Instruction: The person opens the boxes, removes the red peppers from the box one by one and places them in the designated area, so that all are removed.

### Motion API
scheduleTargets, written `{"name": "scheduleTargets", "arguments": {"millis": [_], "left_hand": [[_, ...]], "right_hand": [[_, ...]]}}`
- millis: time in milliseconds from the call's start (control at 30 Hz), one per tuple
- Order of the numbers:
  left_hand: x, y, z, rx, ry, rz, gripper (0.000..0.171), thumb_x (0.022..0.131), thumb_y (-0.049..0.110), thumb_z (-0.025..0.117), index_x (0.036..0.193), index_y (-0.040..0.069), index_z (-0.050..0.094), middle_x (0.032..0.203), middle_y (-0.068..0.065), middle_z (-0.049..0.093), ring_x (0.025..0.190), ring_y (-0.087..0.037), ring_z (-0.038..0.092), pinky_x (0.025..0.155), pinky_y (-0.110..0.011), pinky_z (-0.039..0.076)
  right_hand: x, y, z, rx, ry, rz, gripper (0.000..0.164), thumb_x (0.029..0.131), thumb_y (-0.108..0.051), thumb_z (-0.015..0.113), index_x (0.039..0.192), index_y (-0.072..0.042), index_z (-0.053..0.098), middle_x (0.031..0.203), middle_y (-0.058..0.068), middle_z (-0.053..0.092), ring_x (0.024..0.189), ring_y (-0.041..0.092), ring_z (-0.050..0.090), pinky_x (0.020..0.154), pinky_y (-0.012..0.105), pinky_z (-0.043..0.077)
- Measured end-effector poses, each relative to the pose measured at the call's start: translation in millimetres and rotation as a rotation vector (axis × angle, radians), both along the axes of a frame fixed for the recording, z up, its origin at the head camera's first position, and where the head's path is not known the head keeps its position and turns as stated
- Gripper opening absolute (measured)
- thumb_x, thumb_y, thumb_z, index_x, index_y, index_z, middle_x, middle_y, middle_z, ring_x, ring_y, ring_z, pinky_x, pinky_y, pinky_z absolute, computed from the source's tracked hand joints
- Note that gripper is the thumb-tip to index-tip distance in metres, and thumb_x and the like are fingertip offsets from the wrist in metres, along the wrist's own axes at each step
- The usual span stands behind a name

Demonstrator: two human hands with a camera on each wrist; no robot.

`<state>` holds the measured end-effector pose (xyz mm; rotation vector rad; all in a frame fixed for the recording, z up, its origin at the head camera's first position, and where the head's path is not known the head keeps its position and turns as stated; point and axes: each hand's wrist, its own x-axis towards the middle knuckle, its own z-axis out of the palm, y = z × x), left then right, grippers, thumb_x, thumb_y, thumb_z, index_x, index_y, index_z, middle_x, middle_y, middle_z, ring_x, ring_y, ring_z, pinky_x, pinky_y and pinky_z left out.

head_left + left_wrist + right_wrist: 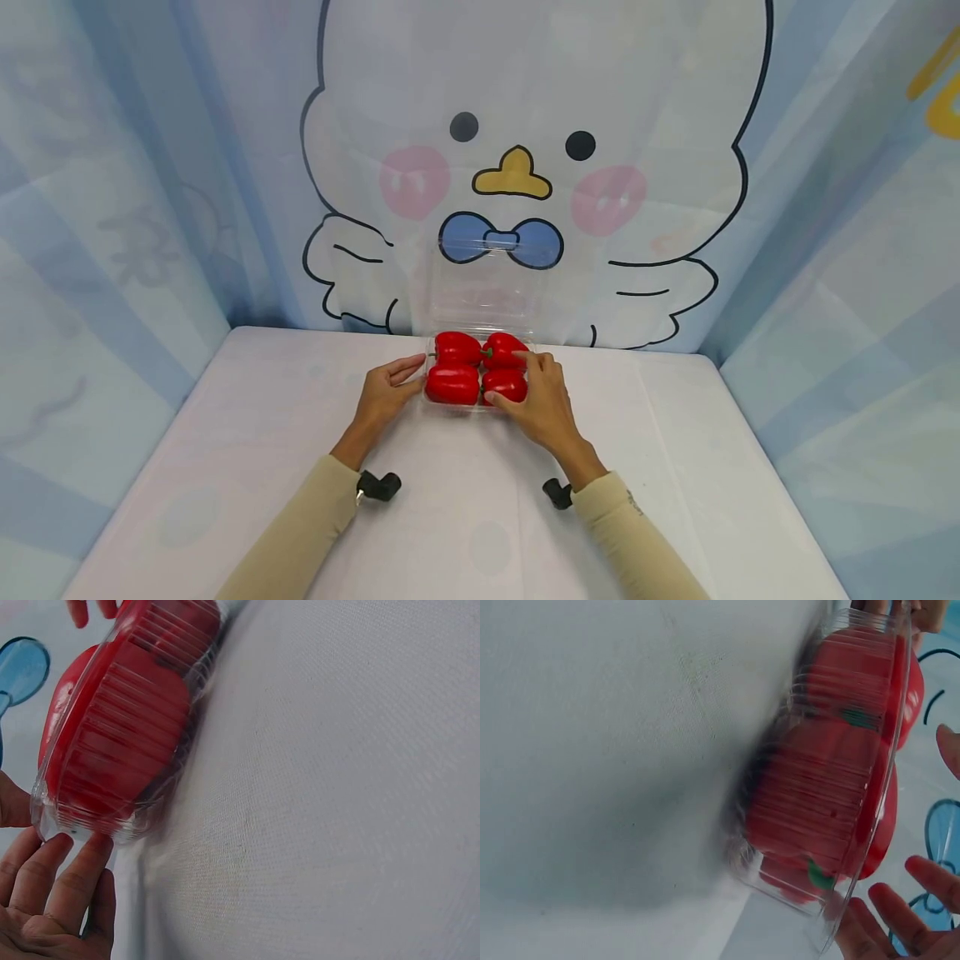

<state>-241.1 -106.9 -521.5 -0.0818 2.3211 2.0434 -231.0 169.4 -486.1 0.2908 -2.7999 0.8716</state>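
Observation:
Several red bell peppers [452, 385] with green stems lie in two rows inside a clear plastic clamshell box [468, 409]. Its transparent lid [483, 287] stands raised at the back. My left hand [384, 398] is at the box's left side, its fairly straight fingertips touching the ribbed wall in the left wrist view. Over the right side is my right hand [546, 404], thumb by the front right pepper [504, 384] and forefinger by the rear right pepper [504, 349]. In the right wrist view its spread fingers [900, 919] hold nothing.
The box stands near the back edge of a table with a white cloth [442, 508]. Behind it hangs a curtain [517, 75] printed with a cartoon bird. Pale blue fabric [90, 250] encloses both sides. A black wrist device [378, 486] sits by each sleeve.

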Motion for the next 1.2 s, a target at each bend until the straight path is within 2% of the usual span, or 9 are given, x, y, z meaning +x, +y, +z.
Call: {"name": "scheduleTargets", "arguments": {"millis": [367, 600, 833, 1200], "left_hand": [[1.7, 2.2, 3.7, -0.008, -0.018, 0.013, 0.047, 0.101, 0.015, 0.071, 0.147, 0.012, 0.064, 0.150, -0.008, 0.065, 0.139, -0.029, 0.064, 0.113, -0.040, 0.052], [1.5, 2.9, 3.7, -0.005, -0.008, 0.007, 0.046, 0.101, 0.015, 0.071, 0.147, 0.011, 0.064, 0.151, -0.009, 0.065, 0.140, -0.029, 0.063, 0.114, -0.040, 0.051], [1.8, 2.3, 4.1, -0.012, -0.006, 0.008, 0.046, 0.101, 0.015, 0.071, 0.147, 0.012, 0.064, 0.151, -0.008, 0.065, 0.140, -0.029, 0.063, 0.113, -0.040, 0.052], [3.9, 4.0, 6.4, -0.035, -0.019, 0.033, 0.047, 0.101, 0.016, 0.071, 0.147, 0.012, 0.064, 0.151, -0.009, 0.065, 0.143, -0.031, 0.061, 0.114, -0.042, 0.051]], "right_hand": [[-2.2, -13.1, -0.4, 0.099, -0.056, -0.044, 0.082, 0.083, -0.051, 0.088, 0.145, -0.010, 0.054, 0.132, 0.015, 0.055, 0.126, 0.033, 0.054, 0.095, 0.052, 0.061], [2.3, -21.5, 9.4, 0.072, -0.068, -0.071, 0.076, 0.082, -0.044, 0.091, 0.139, -0.007, 0.059, 0.131, 0.019, 0.055, 0.121, 0.036, 0.057, 0.091, 0.053, 0.060], [0.8, -26.1, 10.0, 0.072, -0.069, -0.123, 0.069, 0.080, -0.040, 0.093, 0.134, -0.008, 0.064, 0.129, 0.019, 0.057, 0.116, 0.035, 0.059, 0.088, 0.052, 0.061], [-1.3, -28.6, 8.5, 0.039, -0.088, -0.158, 0.061, 0.078, -0.037, 0.093, 0.126, -0.008, 0.068, 0.126, 0.016, 0.057, 0.113, 0.034, 0.062, 0.094, 0.051, 0.058]]}}
